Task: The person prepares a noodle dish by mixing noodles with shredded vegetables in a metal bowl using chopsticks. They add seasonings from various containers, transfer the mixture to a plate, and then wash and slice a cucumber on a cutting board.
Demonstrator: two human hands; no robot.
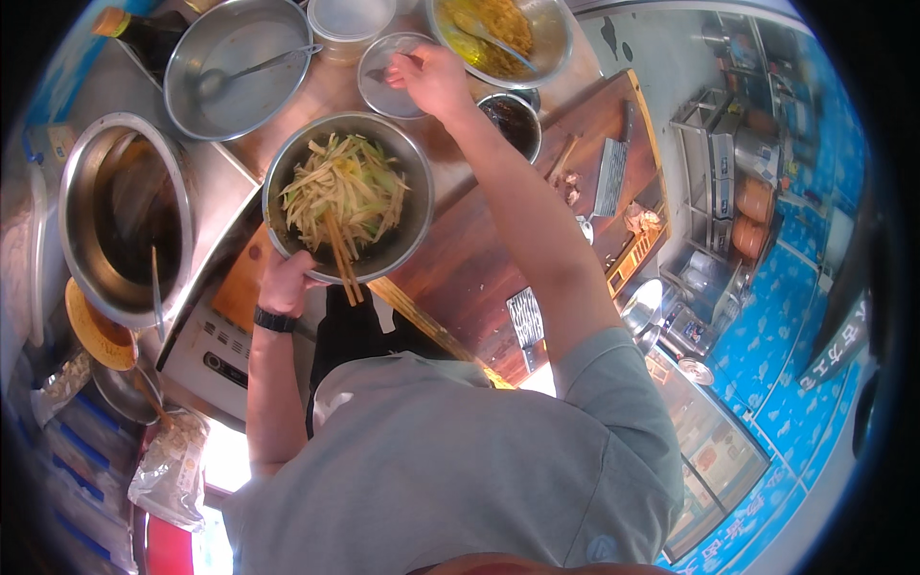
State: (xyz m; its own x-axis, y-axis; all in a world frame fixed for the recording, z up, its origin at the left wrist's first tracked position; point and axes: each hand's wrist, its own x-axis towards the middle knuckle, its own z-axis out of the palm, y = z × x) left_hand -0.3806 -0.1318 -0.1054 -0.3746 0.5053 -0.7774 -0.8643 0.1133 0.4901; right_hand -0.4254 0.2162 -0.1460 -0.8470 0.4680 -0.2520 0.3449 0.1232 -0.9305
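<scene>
My left hand (286,282) grips the near rim of a stainless steel bowl (420,208). Inside the bowl lie pale and green julienned vegetable strips (345,190), and wooden chopsticks (341,251) lean out over its near edge. My right hand (430,77) is over a small round dish (392,100) beyond the bowl, its fingertips pinched together at the dish; whether they hold something is too small to tell. A bowl of yellow-orange paste (503,36) with a spoon stands just beyond that hand. A metal container of dark sauce (514,129) is partly behind my right forearm.
At the left are a steel basin with a ladle (237,90), a deep pot of dark liquid (126,208) and a dark bottle (147,32). A wooden cutting board (460,266) on the right holds a cleaver (611,172) and a perforated blade (525,316).
</scene>
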